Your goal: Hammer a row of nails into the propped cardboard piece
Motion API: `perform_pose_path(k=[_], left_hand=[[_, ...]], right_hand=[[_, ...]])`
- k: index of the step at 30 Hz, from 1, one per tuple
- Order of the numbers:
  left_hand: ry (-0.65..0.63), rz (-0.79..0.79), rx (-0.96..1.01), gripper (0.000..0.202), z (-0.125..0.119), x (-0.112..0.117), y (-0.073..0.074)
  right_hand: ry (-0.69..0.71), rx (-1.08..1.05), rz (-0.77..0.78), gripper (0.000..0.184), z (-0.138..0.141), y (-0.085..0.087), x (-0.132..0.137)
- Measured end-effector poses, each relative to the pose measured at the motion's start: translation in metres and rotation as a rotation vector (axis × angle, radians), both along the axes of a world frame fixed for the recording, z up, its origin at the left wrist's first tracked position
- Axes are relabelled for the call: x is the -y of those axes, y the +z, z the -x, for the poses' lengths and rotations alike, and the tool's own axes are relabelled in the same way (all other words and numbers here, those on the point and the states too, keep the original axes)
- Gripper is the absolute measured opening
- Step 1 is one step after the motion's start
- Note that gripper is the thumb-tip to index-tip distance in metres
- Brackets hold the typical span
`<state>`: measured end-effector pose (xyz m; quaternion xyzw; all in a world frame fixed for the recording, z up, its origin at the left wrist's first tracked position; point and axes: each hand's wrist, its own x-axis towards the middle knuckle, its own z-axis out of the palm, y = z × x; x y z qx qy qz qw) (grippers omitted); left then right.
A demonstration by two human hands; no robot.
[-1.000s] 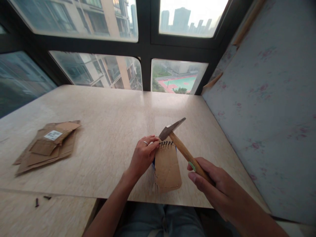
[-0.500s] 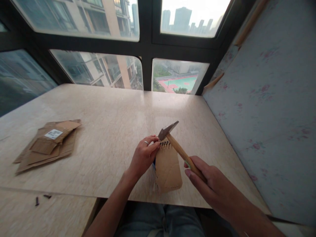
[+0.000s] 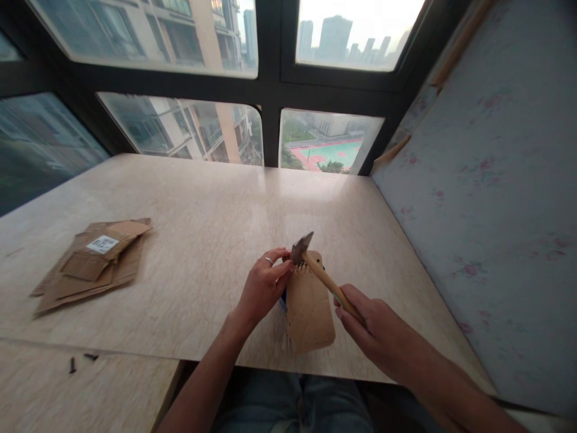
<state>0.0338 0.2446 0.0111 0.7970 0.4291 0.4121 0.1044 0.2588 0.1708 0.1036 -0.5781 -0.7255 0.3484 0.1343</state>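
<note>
A small piece of brown cardboard (image 3: 310,310) lies near the table's front edge, with something blue under its left side and a row of dark nails near its far end. My left hand (image 3: 262,285), a ring on one finger, pinches at that far-left corner by the nails; what the fingertips hold is too small to see. My right hand (image 3: 367,328) grips the wooden handle of a hammer (image 3: 315,267). The hammer's metal head is down at the nail row, right beside my left fingertips.
A stack of flattened brown cardboard (image 3: 92,264) with a white label lies at the left of the beige marble-look table (image 3: 207,210). Two loose dark nails (image 3: 81,361) sit on a lower surface at front left. A papered wall (image 3: 487,180) stands on the right, windows behind.
The hammer head has come down from above the cardboard onto the nail row. My right hand moved forward and left with it. My left hand stayed in place.
</note>
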Motion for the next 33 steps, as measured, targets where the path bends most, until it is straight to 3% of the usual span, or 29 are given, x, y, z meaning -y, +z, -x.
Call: perform_pose_path(k=[9,20,33], left_hand=[[0.006,-0.01,-0.006,0.018,-0.001,0.001,0.0],[0.007,0.08,0.075,0.014,-0.003,-0.001,0.005],[-0.002,0.119,0.149,0.009,-0.009,-0.013,0.004]], right_hand=[[-0.033,-0.105,0.035,0.022,-0.002,0.011,0.003],[-0.091,-0.161,0.07,0.023,-0.009,-0.005,0.011],[-0.12,-0.203,0.072,0.02,-0.007,-0.001,0.014]])
